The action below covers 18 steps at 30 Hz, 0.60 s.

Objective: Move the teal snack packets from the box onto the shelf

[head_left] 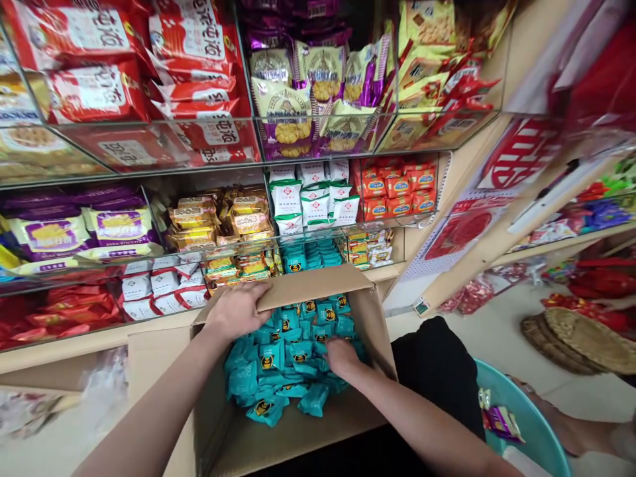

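A cardboard box (293,457) sits tilted in front of me, its mouth facing the shelves. Inside lies a heap of small teal snack packets (268,358) with black and yellow round marks. My left hand (238,310) grips the left end of the box's far flap (318,286), fingers over its edge. Down in the heap, at its right side, is my right hand (344,358). Its fingers curl in among the packets; their tips are hidden, and whatever they hold cannot be made out.
Beyond the box, a shelf bin holds matching teal packets (318,255). Glass-fronted bins around it hold red bags (94,89), purple biscuit bags (119,225) and white-green packets (315,199). On the right stand a teal tub (541,430) with a few packets and woven baskets (586,338).
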### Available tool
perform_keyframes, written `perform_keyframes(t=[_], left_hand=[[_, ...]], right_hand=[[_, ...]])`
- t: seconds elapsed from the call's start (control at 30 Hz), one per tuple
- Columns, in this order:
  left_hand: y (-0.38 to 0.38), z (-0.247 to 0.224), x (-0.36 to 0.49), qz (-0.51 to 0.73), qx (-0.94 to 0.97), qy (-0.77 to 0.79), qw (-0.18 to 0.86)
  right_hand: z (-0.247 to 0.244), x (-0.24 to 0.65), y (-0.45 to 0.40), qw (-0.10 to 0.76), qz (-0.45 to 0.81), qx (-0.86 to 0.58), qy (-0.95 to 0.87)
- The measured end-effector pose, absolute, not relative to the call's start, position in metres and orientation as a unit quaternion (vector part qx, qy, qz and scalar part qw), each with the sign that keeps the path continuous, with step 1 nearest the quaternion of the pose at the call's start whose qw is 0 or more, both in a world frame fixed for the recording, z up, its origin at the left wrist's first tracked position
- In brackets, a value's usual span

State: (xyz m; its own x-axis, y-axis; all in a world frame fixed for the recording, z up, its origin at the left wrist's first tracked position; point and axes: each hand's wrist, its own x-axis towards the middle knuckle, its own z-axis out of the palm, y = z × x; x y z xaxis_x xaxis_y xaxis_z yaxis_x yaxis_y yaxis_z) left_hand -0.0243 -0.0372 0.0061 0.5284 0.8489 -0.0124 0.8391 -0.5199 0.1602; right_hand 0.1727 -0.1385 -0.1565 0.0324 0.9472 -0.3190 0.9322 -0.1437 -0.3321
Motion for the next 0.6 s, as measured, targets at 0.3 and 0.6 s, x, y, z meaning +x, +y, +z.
perform_keyframes(t=[0.3, 0.6], left_hand=[[-0.152, -0.032, 0.023, 0.326, 0.754, 0.432, 0.374], [-0.165, -0.024, 0.055, 0.486, 0.580, 0.514, 0.404]], right_hand=[[-0.038, 0.202, -0.192, 0.390, 0.407, -0.543, -0.623], [-0.038, 0.166, -0.183, 0.621, 0.333, -0.598, -0.381]])
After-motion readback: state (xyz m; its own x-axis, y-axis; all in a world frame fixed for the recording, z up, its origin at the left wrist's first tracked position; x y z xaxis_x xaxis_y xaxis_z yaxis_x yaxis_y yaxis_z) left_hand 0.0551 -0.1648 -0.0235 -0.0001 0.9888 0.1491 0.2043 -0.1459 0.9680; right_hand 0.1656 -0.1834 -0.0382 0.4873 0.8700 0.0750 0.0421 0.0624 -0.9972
